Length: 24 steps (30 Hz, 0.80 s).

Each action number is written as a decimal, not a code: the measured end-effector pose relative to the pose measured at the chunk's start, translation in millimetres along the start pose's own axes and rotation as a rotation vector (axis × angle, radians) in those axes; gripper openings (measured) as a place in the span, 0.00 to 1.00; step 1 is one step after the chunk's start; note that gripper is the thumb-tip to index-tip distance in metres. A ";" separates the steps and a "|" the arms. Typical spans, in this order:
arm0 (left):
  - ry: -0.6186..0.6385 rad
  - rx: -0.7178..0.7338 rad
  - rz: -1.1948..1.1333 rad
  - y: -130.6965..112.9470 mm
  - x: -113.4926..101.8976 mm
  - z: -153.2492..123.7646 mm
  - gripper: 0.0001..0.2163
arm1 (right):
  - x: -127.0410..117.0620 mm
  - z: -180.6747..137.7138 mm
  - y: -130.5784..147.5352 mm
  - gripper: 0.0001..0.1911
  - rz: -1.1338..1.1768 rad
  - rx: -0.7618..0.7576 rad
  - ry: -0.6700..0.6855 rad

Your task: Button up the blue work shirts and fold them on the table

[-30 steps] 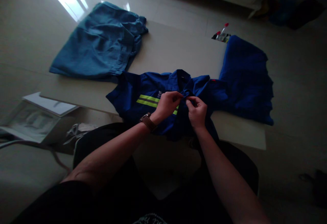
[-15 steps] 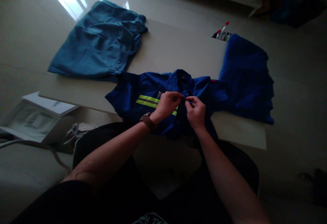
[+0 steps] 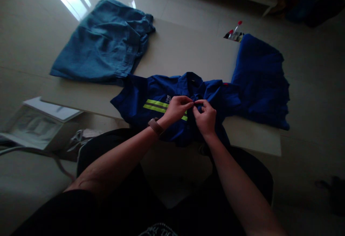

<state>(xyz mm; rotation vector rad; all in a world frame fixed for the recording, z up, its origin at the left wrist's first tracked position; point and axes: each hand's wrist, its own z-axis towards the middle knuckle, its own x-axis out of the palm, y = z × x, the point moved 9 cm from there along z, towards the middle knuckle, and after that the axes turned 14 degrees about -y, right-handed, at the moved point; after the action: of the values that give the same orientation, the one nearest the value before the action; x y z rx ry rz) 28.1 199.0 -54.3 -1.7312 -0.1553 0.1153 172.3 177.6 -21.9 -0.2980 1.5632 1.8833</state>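
Note:
A dark blue work shirt (image 3: 161, 85) with a yellow-green reflective stripe lies across the table's near edge, its collar toward the far side. Just below the collar, my left hand (image 3: 178, 108) pinches the front of the shirt between thumb and fingers. My right hand (image 3: 205, 115) pinches the cloth right beside it, and the fingertips of both hands nearly meet at the front opening. Whatever small piece lies between the fingertips, perhaps a button, is too dark to make out. A brown-strapped watch (image 3: 156, 126) is on my left wrist.
A teal garment (image 3: 99, 45) lies at the table's left end, and a bright blue folded garment (image 3: 260, 85) at its right. Red-capped bottles (image 3: 235, 33) show past the far edge of the white table (image 3: 188, 49). A white box (image 3: 40, 124) stands at the lower left.
My right hand has shifted slightly left, bringing its fingertips closer to the left hand's. The shirt and the other garments stay in place.

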 end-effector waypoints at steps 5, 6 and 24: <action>-0.038 0.010 -0.058 5.3 -0.3 1.9 0.03 | -7.1 2.3 13.9 0.06 -0.084 -0.147 -0.073; -0.043 0.010 -0.065 6.1 -0.5 2.0 0.03 | -7.4 2.7 15.3 0.06 -0.088 -0.164 -0.075; -0.075 -0.160 -0.207 8.8 0.1 -4.0 0.11 | -12.3 7.8 6.9 0.08 0.128 -0.047 -0.156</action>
<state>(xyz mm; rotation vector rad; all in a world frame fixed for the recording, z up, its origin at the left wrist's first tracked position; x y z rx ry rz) 29.2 193.6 -62.3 -1.8596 -0.4073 0.0159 179.2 180.2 -7.5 -0.0702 1.4653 1.9918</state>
